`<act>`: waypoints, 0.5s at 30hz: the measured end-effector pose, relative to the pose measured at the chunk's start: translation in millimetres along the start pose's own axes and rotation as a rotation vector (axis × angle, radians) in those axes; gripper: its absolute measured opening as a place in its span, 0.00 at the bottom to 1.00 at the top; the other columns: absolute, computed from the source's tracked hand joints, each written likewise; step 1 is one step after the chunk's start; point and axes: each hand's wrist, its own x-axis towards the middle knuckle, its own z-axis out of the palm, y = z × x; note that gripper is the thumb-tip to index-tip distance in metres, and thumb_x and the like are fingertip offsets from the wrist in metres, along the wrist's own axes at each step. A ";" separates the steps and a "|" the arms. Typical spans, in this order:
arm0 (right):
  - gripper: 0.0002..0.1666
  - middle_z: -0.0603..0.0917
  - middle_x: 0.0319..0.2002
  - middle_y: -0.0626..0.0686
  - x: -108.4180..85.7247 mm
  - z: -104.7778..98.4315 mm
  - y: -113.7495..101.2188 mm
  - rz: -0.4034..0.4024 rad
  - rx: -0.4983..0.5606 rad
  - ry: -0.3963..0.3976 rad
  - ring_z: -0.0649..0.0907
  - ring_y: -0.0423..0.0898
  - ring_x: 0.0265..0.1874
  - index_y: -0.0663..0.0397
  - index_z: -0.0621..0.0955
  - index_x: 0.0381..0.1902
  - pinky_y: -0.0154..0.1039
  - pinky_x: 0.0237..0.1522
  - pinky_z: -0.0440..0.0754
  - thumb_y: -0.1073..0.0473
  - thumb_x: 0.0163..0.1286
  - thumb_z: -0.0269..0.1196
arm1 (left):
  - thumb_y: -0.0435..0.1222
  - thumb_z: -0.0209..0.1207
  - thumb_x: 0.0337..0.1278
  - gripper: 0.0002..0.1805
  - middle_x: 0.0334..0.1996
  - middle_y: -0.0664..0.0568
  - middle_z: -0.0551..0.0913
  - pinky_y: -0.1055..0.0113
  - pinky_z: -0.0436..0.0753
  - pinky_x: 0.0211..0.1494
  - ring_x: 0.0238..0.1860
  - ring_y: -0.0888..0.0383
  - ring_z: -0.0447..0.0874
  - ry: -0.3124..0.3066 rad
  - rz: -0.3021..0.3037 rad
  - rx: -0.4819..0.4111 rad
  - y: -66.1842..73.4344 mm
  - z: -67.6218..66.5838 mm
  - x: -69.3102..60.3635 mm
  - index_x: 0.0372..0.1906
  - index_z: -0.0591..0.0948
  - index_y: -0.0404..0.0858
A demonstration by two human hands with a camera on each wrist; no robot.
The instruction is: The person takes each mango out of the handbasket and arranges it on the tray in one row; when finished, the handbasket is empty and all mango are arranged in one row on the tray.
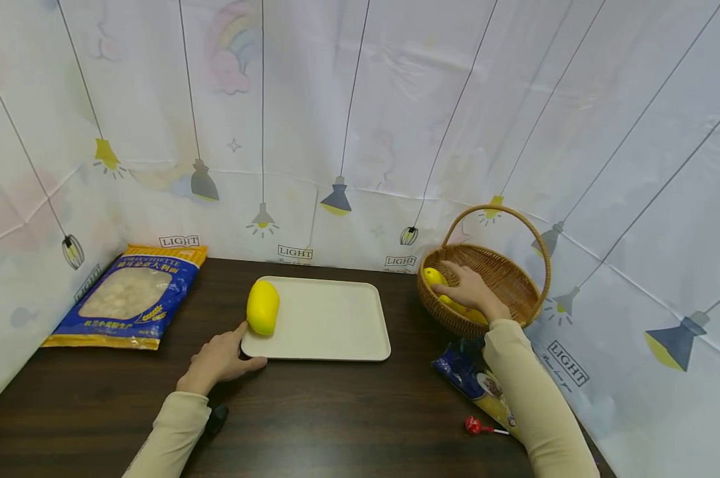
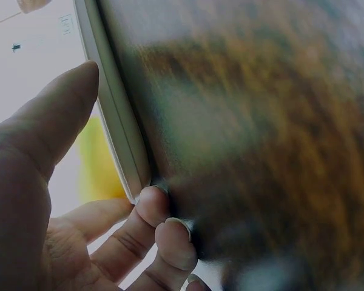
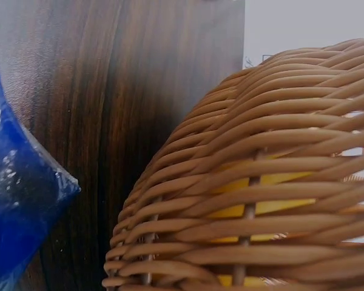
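Note:
My left hand (image 1: 218, 360) holds the near left corner of a cream tray (image 1: 330, 318), with the thumb along the front edge and the fingers at the left side. On the tray's left end lies a smooth yellow mango (image 1: 263, 307). At the right, my right hand (image 1: 472, 290) reaches over the rim into a wicker basket (image 1: 518, 275), fingers extended above yellow fruit (image 1: 434, 277). The palm side is hidden, and the right wrist view shows only the basket's woven side (image 3: 279, 133), with yellow showing through the gaps.
A blue and yellow pasta bag (image 1: 127, 295) lies at the back left. Below the basket, partly under the right forearm, is another blue and yellow packet (image 1: 464, 372). A red lollipop (image 1: 473, 425) lies near it. Something black (image 1: 218, 418) sits beside the left wrist. A printed curtain (image 1: 336, 133) hangs behind the table.

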 end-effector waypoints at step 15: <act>0.47 0.58 0.78 0.67 14.6 5.6 10.6 0.006 0.050 -0.058 0.60 0.72 0.75 0.49 0.58 0.80 0.71 0.72 0.59 0.38 0.71 0.59 | 0.62 0.65 0.55 0.56 0.69 0.30 0.70 0.23 0.70 0.58 0.65 0.28 0.72 -0.001 0.000 0.002 0.5 0.1 0.5 0.79 0.56 0.36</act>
